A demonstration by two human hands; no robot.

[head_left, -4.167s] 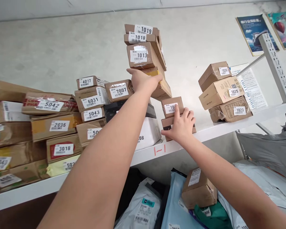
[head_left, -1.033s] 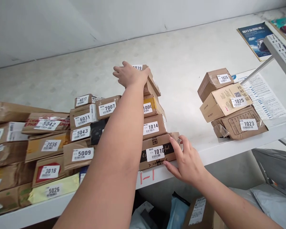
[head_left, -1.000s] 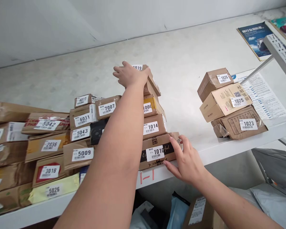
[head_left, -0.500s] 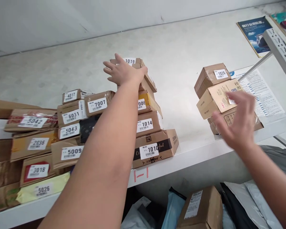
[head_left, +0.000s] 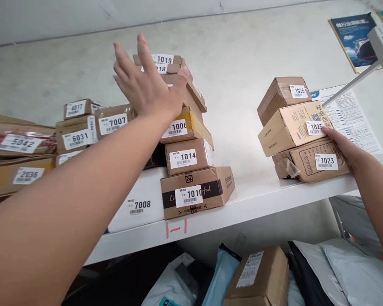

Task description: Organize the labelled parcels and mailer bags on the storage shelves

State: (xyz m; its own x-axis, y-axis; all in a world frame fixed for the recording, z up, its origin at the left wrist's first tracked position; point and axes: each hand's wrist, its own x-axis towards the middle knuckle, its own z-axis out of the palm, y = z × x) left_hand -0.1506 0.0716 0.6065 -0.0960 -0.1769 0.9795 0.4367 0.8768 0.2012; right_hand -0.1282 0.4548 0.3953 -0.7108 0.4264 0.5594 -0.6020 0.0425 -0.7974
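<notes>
Brown cardboard parcels (head_left: 185,157) with white barcode labels sit on a white shelf (head_left: 258,199) marked in red.

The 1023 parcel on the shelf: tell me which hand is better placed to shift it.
Right. The right hand already rests against the 1023 parcel, under 1025. The left hand is open, up by the tall stack topped by 1019, well apart.

A parcel sorting or pickup depot. Brown cardboard boxes with white numbered barcode labels (head_left: 188,158) stacked along a white metal shelf (head_left: 258,199) hand-marked "1-1" in red, against a bare grey wall. More cardboard parcels (head_left: 258,276) and grey plastic mailer bags (head_left: 354,267) heaped below; a printed white notice sheet (head_left: 351,119) and a blue ship poster (head_left: 354,40) on the wall.
</notes>
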